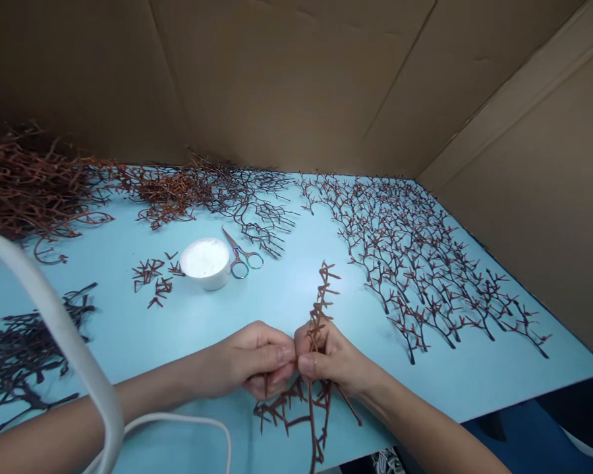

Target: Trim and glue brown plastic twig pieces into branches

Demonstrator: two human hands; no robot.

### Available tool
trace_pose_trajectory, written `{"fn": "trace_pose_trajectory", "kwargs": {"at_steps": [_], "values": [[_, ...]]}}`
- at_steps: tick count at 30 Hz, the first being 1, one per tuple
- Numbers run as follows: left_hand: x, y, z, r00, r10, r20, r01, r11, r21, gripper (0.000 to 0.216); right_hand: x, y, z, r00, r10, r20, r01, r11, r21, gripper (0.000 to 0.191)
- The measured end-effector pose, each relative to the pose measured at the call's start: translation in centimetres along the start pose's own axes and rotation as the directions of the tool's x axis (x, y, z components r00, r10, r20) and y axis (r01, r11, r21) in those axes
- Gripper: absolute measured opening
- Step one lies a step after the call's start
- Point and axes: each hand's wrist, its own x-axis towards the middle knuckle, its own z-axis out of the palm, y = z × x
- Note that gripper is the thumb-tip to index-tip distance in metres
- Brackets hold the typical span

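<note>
Close to the table's front edge, my right hand (329,355) is closed around several brown thorny twigs (322,299). Their tops stick up above the fist, and long stems and side spikes hang below it. My left hand (271,362) is pinched shut, its fingertips meeting those of the right. A bit of brown twig (265,385) pokes out under its fingers; what lies between the fingertips is hidden. More spiky twig pieces (284,411) show beneath both hands, and I cannot tell whether they rest on the table or hang.
A white tub (206,263) of white paste stands beside small scissors (242,255) and short twig bits (151,273). Brown twig heaps (29,184) lie at the back left, dark twigs (24,342) at left, spread branched twigs (405,243) at right. A white curved tube (64,329) crosses the left foreground.
</note>
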Motion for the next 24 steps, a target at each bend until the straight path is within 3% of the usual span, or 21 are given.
{"fn": "trace_pose_trajectory", "kwargs": {"at_steps": [3, 8, 10, 13, 15, 19, 22, 24], "values": [[0.0, -0.3, 0.5, 0.996, 0.041, 0.075, -0.024, 0.975, -0.222, 0.034, -0.3, 0.5, 0.2, 0.999, 0.029, 0.02, -0.032, 0.988, 0.149, 0.035], [-0.4, -0.4, 0.7, 0.985, -0.018, 0.17, 0.087, 0.91, -0.406, 0.032, -0.6, 1.2, 0.5, 0.992, 0.068, 0.103, -0.096, 0.95, 0.296, 0.033], [-0.5, -0.4, 0.2, 0.983, -0.027, 0.18, 0.107, 0.884, -0.455, 0.034, -0.7, 1.1, 0.5, 0.989, -0.034, 0.143, -0.02, 0.934, 0.358, 0.035], [-0.3, -0.4, -0.8, 0.994, 0.029, 0.108, 0.031, 0.858, -0.512, 0.034, -1.0, 1.0, -0.2, 0.963, -0.234, 0.132, 0.172, 0.916, 0.363, 0.037], [0.2, -0.4, -1.4, 0.996, 0.066, 0.059, -0.031, 0.886, -0.463, 0.03, -1.0, 0.9, -0.9, 0.974, -0.202, 0.1, 0.176, 0.958, 0.228, 0.032], [0.8, 0.5, -1.9, 0.992, 0.068, -0.106, -0.09, 0.971, -0.22, 0.02, -0.2, 0.4, -1.5, 0.999, 0.013, -0.051, -0.015, 0.999, -0.032, 0.022], [0.7, 1.7, -1.6, 0.938, 0.073, -0.337, -0.075, 0.997, 0.008, 0.013, 0.6, -0.1, -1.0, 0.987, 0.053, -0.15, -0.076, 0.986, -0.148, 0.01], [0.6, 2.3, -1.2, 0.9, 0.102, -0.424, -0.025, 0.983, 0.183, 0.017, 0.9, -0.2, -0.5, 0.978, 0.073, -0.194, -0.121, 0.96, -0.252, 0.006]]}}
